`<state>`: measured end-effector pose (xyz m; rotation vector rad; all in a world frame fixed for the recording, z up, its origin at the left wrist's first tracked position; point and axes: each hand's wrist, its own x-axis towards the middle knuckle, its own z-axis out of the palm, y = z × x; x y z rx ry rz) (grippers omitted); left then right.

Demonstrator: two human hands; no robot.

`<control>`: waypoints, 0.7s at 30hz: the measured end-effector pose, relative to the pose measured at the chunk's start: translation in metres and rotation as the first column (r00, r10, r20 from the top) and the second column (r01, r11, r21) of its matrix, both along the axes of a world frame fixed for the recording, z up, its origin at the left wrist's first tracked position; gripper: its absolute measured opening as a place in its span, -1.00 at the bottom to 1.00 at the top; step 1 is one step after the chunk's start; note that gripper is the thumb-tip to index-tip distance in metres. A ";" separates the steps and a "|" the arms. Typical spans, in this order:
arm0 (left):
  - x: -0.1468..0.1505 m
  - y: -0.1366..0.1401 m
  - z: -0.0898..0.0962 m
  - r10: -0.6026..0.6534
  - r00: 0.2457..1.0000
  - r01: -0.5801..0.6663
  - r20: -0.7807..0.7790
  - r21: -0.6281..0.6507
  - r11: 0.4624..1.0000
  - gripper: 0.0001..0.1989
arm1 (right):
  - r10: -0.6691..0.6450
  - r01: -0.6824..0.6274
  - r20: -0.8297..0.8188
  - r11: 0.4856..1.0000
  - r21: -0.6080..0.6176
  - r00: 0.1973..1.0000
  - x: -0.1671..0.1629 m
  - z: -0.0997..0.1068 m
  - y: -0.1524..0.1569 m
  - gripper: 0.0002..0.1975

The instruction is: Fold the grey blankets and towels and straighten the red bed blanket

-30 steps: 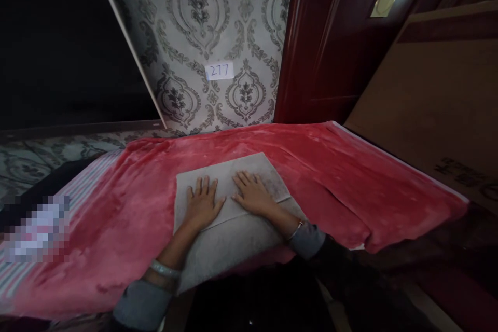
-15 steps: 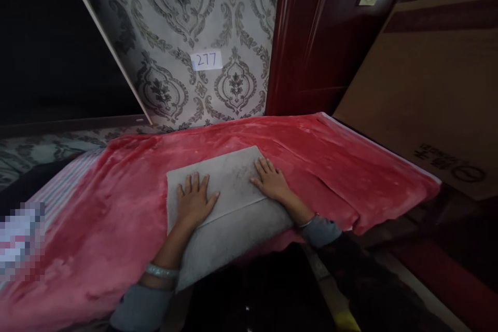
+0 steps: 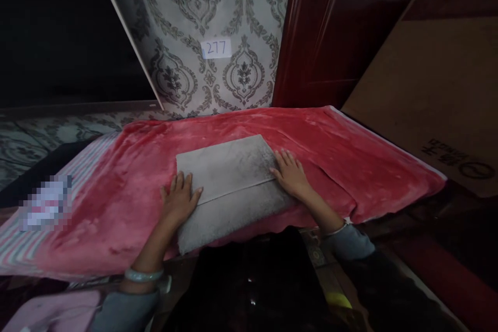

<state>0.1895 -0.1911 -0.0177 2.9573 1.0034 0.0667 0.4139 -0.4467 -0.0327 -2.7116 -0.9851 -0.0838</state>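
Observation:
A grey plush cloth, folded with one straight edge running across its middle, lies on a red plush blanket. My left hand rests at the cloth's left edge, fingers spread and thumb on the grey pile. On the other side, my right hand lies flat at the cloth's right edge, fingers stretched out and partly over the red blanket. Neither hand grips anything. Darker brushed patches show on the cloth's right half.
Behind the blanket stands a patterned wall with a paper label reading 277. A dark screen is at left, a large cardboard box at right. A pink object sits low left, and a yellow item lies below.
Both hands have moved outward from the top of the grey cloth to its left and right edges. The camera view has shifted slightly. The cloth stays folded.

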 end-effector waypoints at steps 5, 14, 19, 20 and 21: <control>0.009 -0.044 -0.001 -0.242 0.968 0.231 0.071 0.133 0.964 -0.41 | 0.296 -0.296 0.039 0.955 -0.006 0.954 -0.055 0.005 0.043 -0.33; -0.003 -0.043 -0.021 -0.226 0.974 0.219 0.026 0.155 0.963 -0.37 | 0.260 -0.262 -0.042 0.964 -0.053 0.965 -0.062 -0.007 0.026 -0.31; -0.028 -0.025 -0.025 -0.149 0.988 0.144 0.049 0.105 0.984 -0.37 | 0.115 -0.115 0.002 0.991 -0.063 0.993 -0.056 -0.017 -0.002 -0.29; -0.034 -0.022 -0.026 -0.148 0.987 0.142 0.058 0.088 0.986 -0.37 | 0.093 -0.092 0.009 0.994 -0.058 0.996 -0.056 -0.021 -0.007 -0.29; -0.040 -0.019 -0.028 -0.146 0.987 0.141 0.069 0.071 0.987 -0.37 | 0.074 -0.074 0.014 0.996 -0.050 0.997 -0.056 -0.025 -0.013 -0.29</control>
